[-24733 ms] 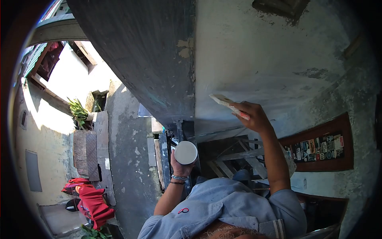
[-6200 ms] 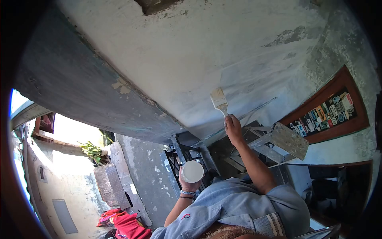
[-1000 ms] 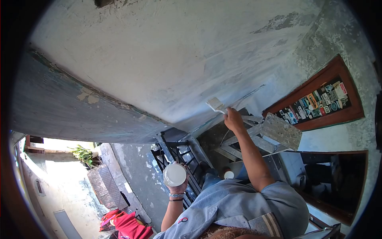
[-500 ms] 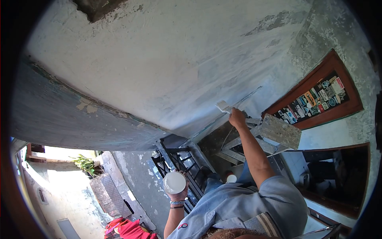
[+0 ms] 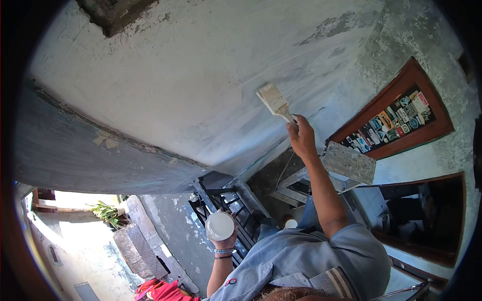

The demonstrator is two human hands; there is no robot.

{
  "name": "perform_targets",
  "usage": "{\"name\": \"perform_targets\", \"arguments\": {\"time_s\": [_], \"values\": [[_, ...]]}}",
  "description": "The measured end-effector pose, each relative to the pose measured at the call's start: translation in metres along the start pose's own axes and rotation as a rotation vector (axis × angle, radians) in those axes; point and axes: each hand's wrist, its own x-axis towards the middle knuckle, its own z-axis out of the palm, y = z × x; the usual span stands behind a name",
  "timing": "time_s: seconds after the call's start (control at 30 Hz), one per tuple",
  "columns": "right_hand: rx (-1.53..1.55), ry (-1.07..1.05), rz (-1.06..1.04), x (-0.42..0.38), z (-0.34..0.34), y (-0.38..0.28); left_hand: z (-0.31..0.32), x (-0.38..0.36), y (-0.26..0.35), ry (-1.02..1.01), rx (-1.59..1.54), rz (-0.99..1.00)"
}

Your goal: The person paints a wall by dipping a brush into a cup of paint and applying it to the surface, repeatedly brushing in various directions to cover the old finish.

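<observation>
My right hand [image 5: 303, 136] is closed round the handle of a paintbrush [image 5: 274, 99], its pale bristles up against the patchy white wall [image 5: 201, 65]. Lower down, my left hand [image 5: 226, 241] holds a round container [image 5: 220, 226] from below and the side, with its white top facing up. Wristbands circle the left wrist. Whether the bristles press on the wall is hard to tell.
A wooden stand [image 5: 349, 163] is beside my right forearm, near a brown door with stickers [image 5: 396, 123]. Black metal railings [image 5: 241, 213] stand right of the container. A small pot [image 5: 290, 223] is below. Red cloth [image 5: 165, 291] lies at lower left.
My right hand has moved up with the brush, which now shows its broad face higher on the wall. My left hand and the container have barely shifted.
</observation>
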Motion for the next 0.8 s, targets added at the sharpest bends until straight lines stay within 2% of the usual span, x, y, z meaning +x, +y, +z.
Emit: {"name": "perform_targets", "arguments": {"time_s": [0.07,0.2,0.27,0.37,0.5,0.6,0.7,0.8], "values": [[0.136,0.066,-0.073,-0.009,0.040,0.027,0.003,-0.003,0.001,0.009,-0.023,-0.017],[0.018,0.015,-0.088,-0.035,0.108,0.115,-0.011,-0.013,0.002,0.061,0.038,0.024],[-0.095,-0.060,0.014,-0.060,0.126,0.156,-0.012,-0.019,0.002,0.066,0.042,0.038],[-0.225,-0.182,0.174,-0.085,0.122,0.169,-0.017,-0.026,0.002,0.095,0.031,0.046],[-0.374,-0.338,0.343,-0.083,0.121,0.163,-0.016,-0.028,0.000,0.133,0.004,0.026],[-0.395,-0.393,0.332,-0.061,0.124,0.136,-0.015,-0.027,-0.002,0.128,-0.006,0.015],[-0.261,-0.217,0.149,-0.040,0.088,0.056,-0.019,-0.020,-0.002,0.093,-0.028,-0.022],[-0.078,-0.123,0.030,-0.039,0.042,0.015,-0.016,-0.015,-0.003,0.022,-0.029,-0.024]]}}
